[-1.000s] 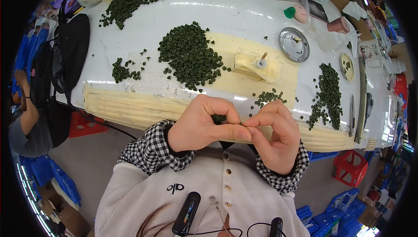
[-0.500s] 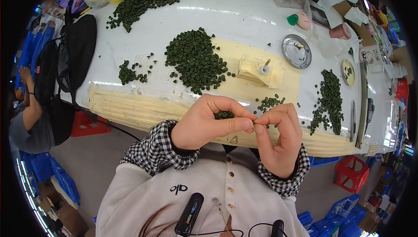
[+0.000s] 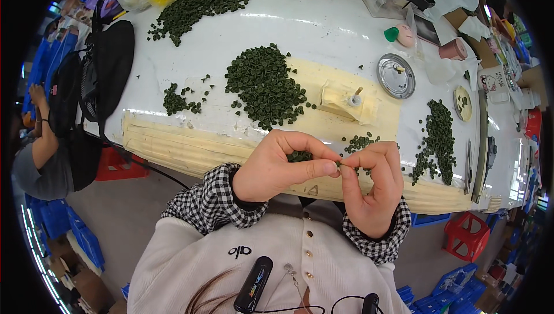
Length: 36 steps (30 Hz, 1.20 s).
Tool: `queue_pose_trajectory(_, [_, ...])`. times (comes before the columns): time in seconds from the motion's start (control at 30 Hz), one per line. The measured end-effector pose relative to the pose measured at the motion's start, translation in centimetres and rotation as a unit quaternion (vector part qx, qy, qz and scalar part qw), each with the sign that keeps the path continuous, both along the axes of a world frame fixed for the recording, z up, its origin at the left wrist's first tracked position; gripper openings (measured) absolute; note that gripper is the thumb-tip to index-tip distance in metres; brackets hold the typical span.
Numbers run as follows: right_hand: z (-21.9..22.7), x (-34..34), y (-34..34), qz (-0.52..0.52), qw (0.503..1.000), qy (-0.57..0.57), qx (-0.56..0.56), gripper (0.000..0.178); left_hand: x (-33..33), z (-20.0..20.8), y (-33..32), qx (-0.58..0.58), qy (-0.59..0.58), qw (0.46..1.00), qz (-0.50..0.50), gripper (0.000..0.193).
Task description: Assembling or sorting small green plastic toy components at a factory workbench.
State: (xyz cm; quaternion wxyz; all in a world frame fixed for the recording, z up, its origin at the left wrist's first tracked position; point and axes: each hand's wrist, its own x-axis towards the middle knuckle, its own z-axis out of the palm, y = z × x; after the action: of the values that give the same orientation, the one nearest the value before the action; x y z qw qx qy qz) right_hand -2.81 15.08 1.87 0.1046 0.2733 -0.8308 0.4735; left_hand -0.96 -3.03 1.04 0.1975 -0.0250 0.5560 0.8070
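Above the table's front edge, my left hand [image 3: 277, 167] and my right hand [image 3: 374, 190] meet fingertip to fingertip, both closed in a pinch. A small dark green piece [image 3: 339, 164] shows between the fingertips; its finer shape is hidden by them. Just beyond my hands lies a small scatter of like green pieces [image 3: 360, 142]. A large heap of these small, round, cup-like pieces [image 3: 262, 86] sits farther off to the left. Behind the scatter stands a block wrapped in yellowish tape [image 3: 340, 105], with a short upright pin on top.
More green pieces lie at the far left [image 3: 199, 5], nearer left [image 3: 179, 101] and at right [image 3: 435, 144]. A round metal lid [image 3: 396, 76] and a small pale dish [image 3: 462, 103] stand right. A black bag [image 3: 112, 63] hangs at the left edge, near another person's arm [image 3: 43, 120].
The whole view has shifted slightly, moving the table a little down and right. My hands keep the same pinch, and the green piece between the fingertips shows more clearly.
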Motion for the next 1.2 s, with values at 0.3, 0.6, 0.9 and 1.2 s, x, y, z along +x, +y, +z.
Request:
queue_pose_trajectory(0.3, [-0.5,-0.4,-0.3,-0.025,0.993,-0.08,-0.088,0.013,0.0,-0.1,-0.2,0.055,-0.053,0.997,0.025,0.019])
queue_pose_trajectory(0.6, [-0.8,0.0,-0.9,-0.028,0.99,-0.093,-0.103,0.014,0.2,-0.4,0.1,-0.009,-0.002,0.998,0.07,0.015])
queue_pose_trajectory(0.9, [-1.4,0.4,-1.1,-0.01,0.986,-0.096,-0.139,0.02,0.3,-1.2,-0.1,0.116,-0.066,0.989,0.062,0.012])
queue_pose_trajectory(1.2, [-0.7,0.3,-1.1,0.012,0.999,0.015,-0.047,0.024,0.1,-1.5,-0.5,0.168,-0.083,0.982,0.04,0.014])
